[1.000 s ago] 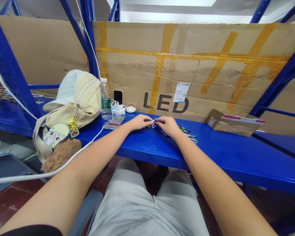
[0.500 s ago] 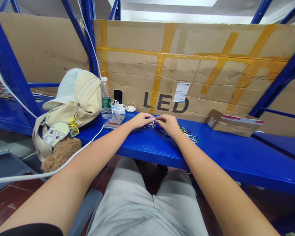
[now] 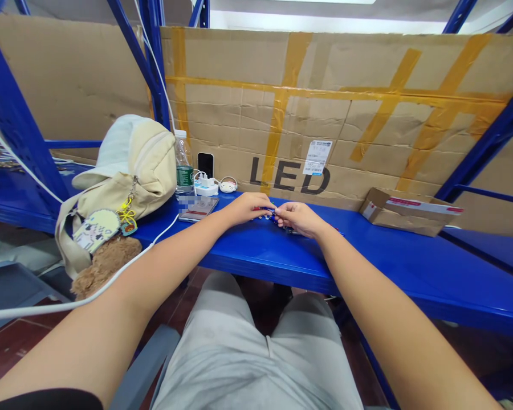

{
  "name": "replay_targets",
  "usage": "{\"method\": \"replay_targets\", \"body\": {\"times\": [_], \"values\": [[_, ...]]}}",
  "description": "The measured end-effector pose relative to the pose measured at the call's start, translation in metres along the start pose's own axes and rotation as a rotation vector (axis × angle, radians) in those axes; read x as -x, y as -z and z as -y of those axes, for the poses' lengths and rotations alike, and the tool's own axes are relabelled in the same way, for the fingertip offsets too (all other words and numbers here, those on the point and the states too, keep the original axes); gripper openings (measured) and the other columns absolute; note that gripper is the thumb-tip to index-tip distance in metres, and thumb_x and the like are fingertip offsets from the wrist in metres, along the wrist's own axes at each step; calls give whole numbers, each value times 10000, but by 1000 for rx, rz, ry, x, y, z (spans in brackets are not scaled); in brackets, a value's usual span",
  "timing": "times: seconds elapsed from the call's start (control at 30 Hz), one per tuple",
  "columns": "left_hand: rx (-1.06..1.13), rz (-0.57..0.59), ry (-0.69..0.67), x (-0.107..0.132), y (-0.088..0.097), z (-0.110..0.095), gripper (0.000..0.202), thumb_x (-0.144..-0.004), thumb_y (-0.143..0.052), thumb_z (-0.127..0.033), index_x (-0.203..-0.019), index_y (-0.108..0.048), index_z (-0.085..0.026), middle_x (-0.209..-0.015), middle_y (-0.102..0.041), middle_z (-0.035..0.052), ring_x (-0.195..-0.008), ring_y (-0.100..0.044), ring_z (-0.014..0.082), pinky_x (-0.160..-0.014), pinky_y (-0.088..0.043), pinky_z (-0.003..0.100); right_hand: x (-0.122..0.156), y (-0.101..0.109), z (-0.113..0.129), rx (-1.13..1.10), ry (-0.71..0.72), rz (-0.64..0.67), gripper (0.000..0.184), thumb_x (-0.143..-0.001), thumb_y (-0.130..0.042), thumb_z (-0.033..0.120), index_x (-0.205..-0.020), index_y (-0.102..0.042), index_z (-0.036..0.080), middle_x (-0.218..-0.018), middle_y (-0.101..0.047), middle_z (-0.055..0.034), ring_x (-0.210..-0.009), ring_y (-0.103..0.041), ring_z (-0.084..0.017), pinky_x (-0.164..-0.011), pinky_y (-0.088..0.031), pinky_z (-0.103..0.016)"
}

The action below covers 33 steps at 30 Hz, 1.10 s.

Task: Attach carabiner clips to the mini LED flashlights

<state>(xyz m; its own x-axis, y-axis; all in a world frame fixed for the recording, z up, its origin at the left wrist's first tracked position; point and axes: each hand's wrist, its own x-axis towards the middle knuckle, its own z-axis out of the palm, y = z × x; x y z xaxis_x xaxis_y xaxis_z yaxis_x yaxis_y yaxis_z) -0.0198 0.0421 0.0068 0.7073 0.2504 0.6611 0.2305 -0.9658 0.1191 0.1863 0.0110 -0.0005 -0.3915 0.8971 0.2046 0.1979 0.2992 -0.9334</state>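
Both my hands rest on the blue metal shelf (image 3: 389, 267), fingertips meeting over a small cluster of coloured metal pieces (image 3: 270, 214), some blue and one red, perhaps clips or key rings. My left hand (image 3: 244, 207) has its fingers curled and pinched on part of the cluster. My right hand (image 3: 297, 218) is also pinched on it from the right and hides the rest of the pile behind it. The pieces are too small to name surely.
A cream bag (image 3: 132, 171) with a plush charm sits at the left, beside a water bottle (image 3: 182, 171), a phone (image 3: 198, 207), a charger (image 3: 206, 186) and a white cable (image 3: 89, 290). A flat cardboard box (image 3: 408, 212) lies at the right. A taped cardboard wall (image 3: 325, 114) marked LED stands behind.
My hands stayed together over the cluster. My right hand shifted so it now covers the green and other coloured pieces that showed to its right. The view tilted slightly.
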Motion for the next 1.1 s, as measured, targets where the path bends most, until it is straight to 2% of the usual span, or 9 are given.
{"method": "replay_targets", "body": {"times": [0.07,0.13,0.27,0.37,0.5,0.67,0.83,1.0,1.1], "values": [[-42,-56,-42,-2,-1,-2,266,-877,-552,-325,-1027,-708,-169,-892,-682,89,-816,-615,152,-766,-466,265,0,-1,0,-134,-18,52,391,-652,-728,522,-721,-544,184,-661,-580,12,-569,-517,-92,-590,-432,-246],[-66,-112,7,-4,-4,-4,254,-871,-556,-310,-1008,-711,-163,-881,-689,86,-814,-618,157,-762,-468,270,-1,-2,0,-77,34,14,405,-709,-661,570,-738,-495,201,-675,-575,15,-563,-518,-99,-591,-435,-260],[30,-156,268,-6,-6,-6,234,-837,-585,-285,-963,-721,-141,-917,-714,80,-870,-634,172,-810,-470,281,-4,-2,4,631,297,-221,272,-900,-448,435,-751,-485,210,-680,-599,-18,-624,-543,-151,-638,-404,-289],[229,-77,453,-5,-4,-7,294,-833,-589,-335,-1000,-709,-125,-980,-718,79,-913,-637,176,-862,-463,289,-4,0,8,1146,420,-232,221,-931,-394,306,-803,-534,192,-805,-647,-79,-738,-562,-191,-660,-360,-294],[428,-20,541,-2,-1,-8,353,-827,-595,-374,-1057,-687,-123,-1019,-712,77,-899,-631,169,-866,-457,308,-1,1,13,1433,474,-221,231,-936,-358,235,-877,-574,177,-888,-665,-110,-800,-571,-211,-667,-328,-294],[245,0,433,0,1,-9,324,-848,-568,-382,-1002,-709,-134,-860,-704,61,-783,-620,154,-768,-460,280,1,-7,10,1104,391,-196,304,-952,-314,312,-755,-517,201,-742,-629,-56,-689,-538,-172,-632,-346,-268],[-15,-37,223,-3,-1,-8,268,-859,-559,-321,-1008,-713,-160,-918,-698,75,-877,-623,173,-824,-445,273,1,-9,8,730,303,-130,368,-941,-301,344,-623,-433,214,-601,-529,10,-604,-495,-136,-642,-383,-255],[94,-75,389,-6,-3,2,362,-909,-468,-382,-1100,-665,-147,-1099,-690,76,-1016,-616,182,-918,-441,278,2,-3,13,821,303,-216,335,-912,-344,347,-621,-434,207,-614,-541,3,-631,-497,-143,-628,-357,-262],[-28,-128,545,-2,4,17,393,-938,-371,-339,-1068,-673,-125,-1074,-698,81,-1002,-621,188,-916,-449,285,6,3,16,938,266,-255,311,-887,-382,341,-619,-455,202,-633,-568,-7,-626,-497,-146,-585,-328,-262]]}}
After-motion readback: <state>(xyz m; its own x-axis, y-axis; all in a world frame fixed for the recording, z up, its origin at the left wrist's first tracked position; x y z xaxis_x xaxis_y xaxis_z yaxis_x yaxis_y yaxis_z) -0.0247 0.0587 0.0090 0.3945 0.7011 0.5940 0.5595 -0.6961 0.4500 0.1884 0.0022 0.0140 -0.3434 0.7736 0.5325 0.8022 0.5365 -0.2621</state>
